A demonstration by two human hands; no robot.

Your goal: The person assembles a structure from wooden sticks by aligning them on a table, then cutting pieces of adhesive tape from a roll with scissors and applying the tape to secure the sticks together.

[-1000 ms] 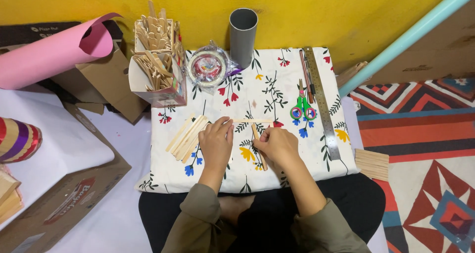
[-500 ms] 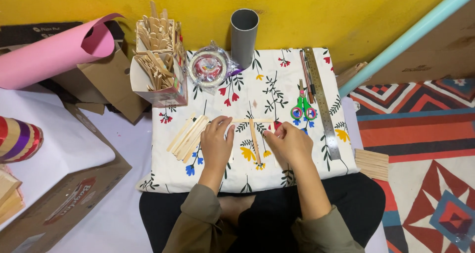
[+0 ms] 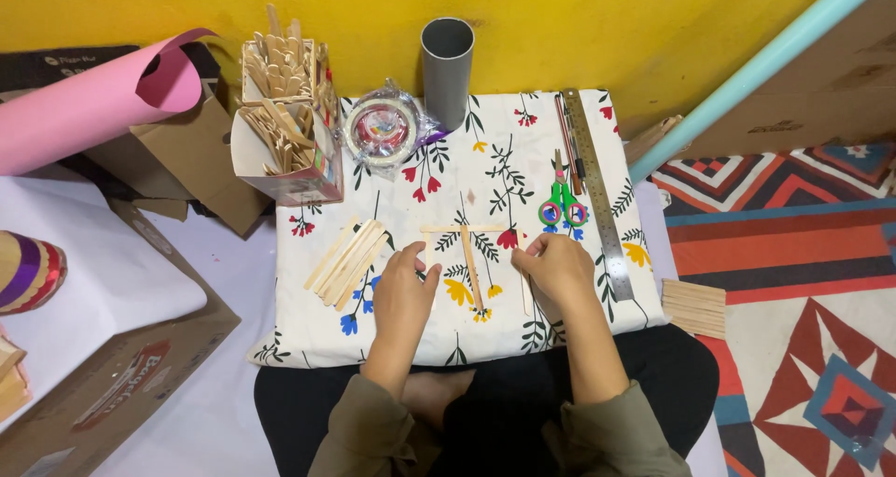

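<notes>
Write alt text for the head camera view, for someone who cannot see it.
A seated person's left hand and right hand arrange flat wooden craft sticks on a floral cloth over their lap. Beside them lie a loose stick pile, green scissors, a metal ruler, a tape roll, a grey tube and a box of sticks.

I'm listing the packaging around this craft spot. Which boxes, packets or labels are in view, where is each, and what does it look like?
Stick box: far left corner of the floral cloth, open white carton full of wooden sticks.
Tape packet: right of that box, clear wrap over a round roll, red label.
Cardboard box: floor at lower left, brown with a red printed patch.
Brown carton: upper right, faint dark print.
</notes>
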